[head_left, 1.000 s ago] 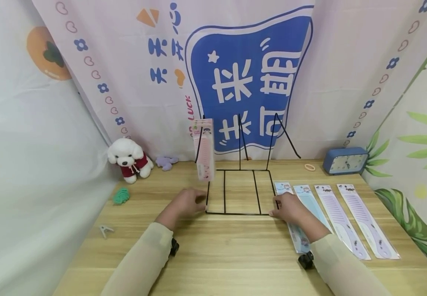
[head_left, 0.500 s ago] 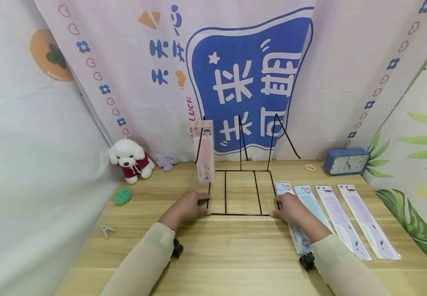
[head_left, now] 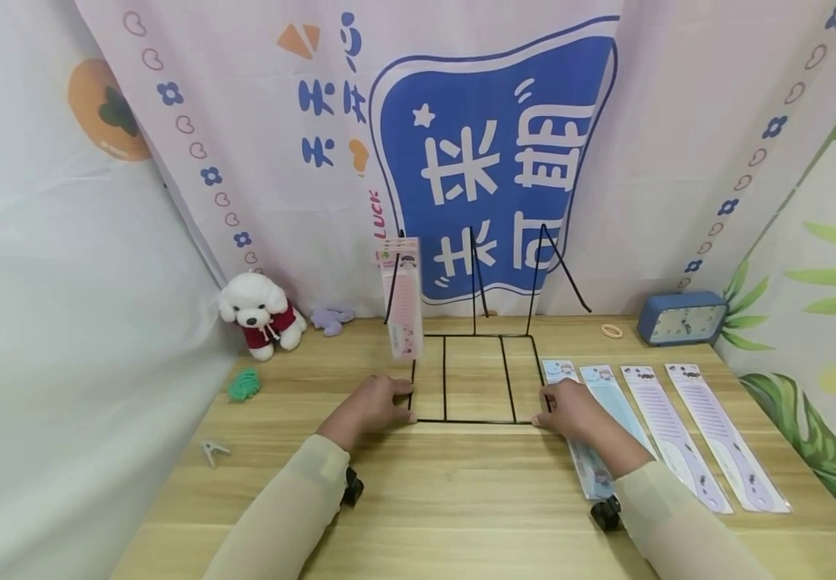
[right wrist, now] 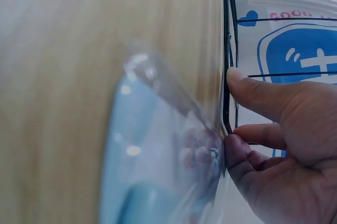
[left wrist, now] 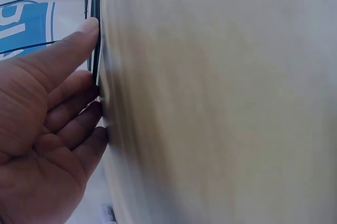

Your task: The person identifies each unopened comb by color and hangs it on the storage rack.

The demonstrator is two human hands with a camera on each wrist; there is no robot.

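Wire rack (head_left: 474, 333), center frame, was clamped at its front corners between thumb and fingers, the grip of left hand (head_left: 374, 405) and right hand (head_left: 572, 409) alike. Pink packaged combs (head_left: 406, 310) hung on its left; four others (head_left: 674, 435) lay on the counter (head_left: 461, 499), lower right.
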